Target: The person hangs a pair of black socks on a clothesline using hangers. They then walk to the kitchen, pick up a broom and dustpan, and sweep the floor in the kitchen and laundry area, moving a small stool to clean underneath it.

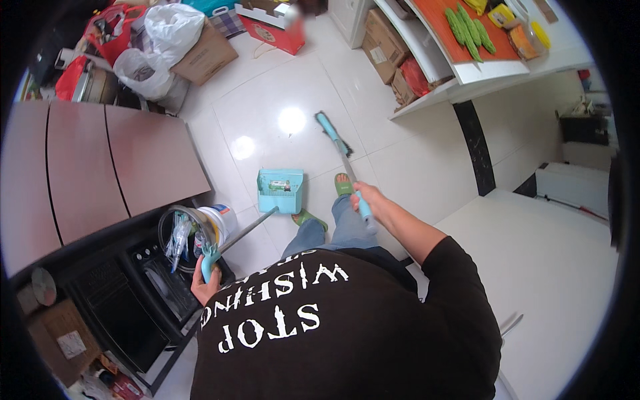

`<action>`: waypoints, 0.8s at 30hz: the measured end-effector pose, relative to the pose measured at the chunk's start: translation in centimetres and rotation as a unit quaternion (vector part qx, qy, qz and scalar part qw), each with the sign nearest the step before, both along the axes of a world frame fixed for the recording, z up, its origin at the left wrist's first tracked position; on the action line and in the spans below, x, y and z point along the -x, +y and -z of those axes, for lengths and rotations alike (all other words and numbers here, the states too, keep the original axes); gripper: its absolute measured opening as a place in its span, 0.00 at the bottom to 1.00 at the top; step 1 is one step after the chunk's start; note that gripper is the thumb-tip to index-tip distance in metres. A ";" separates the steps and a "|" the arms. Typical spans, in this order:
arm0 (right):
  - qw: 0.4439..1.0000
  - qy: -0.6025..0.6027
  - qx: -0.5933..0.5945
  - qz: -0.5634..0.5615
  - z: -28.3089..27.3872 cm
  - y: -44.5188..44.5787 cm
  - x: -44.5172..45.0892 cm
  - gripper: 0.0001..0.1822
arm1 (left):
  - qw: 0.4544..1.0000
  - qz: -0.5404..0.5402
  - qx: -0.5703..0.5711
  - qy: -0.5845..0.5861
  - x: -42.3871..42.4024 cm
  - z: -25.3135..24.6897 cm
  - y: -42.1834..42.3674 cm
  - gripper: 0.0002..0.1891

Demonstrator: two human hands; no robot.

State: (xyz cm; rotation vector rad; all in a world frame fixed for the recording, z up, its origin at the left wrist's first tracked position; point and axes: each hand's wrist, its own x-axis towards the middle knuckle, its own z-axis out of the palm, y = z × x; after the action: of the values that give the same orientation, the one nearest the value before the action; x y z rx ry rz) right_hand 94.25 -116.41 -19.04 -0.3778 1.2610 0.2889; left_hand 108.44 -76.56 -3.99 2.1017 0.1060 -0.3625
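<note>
My right hand [369,199] grips the turquoise handle of a broom [348,167]. Its bristle head rests on the white tiled floor [265,107], ahead of my right foot. In my left hand [205,285] is the turquoise grip of a long-handled dustpan [281,200]. The pan lies on the floor in front of my left foot, its mouth facing away from me, and its tray bears a label and some dark specks. A small dark bit of debris [290,135] lies on the tile between the broom head and the pan.
On the left stand cabinets [150,155] and a white bucket [223,220]. Plastic bags [172,32], a cardboard box [207,55] and a red box [277,37] crowd the far side. Green bitter melons [467,30] lie on a counter at the upper right, above a shelf with cartons [384,47].
</note>
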 end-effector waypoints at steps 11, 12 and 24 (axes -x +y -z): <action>0.987 -0.002 0.108 -0.117 1.1 -8.7 -7.4 0.16 | 0.997 -0.057 -0.046 -0.031 1.5 5.1 5.3 0.24; 0.983 -0.003 0.127 -0.135 2.4 -8.8 -8.9 0.18 | 0.996 -0.056 -0.049 -0.056 1.2 4.5 4.7 0.24; 0.898 -0.036 0.053 -0.436 4.0 0.6 -13.4 0.30 | 0.978 -0.182 -0.097 -0.020 4.5 3.8 2.2 0.23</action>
State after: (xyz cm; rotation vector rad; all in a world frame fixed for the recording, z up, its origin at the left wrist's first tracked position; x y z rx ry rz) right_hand 107.63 -115.78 -23.09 -1.0374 0.9689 0.9597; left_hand 103.97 -74.31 -7.80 2.2242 0.5133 -0.0917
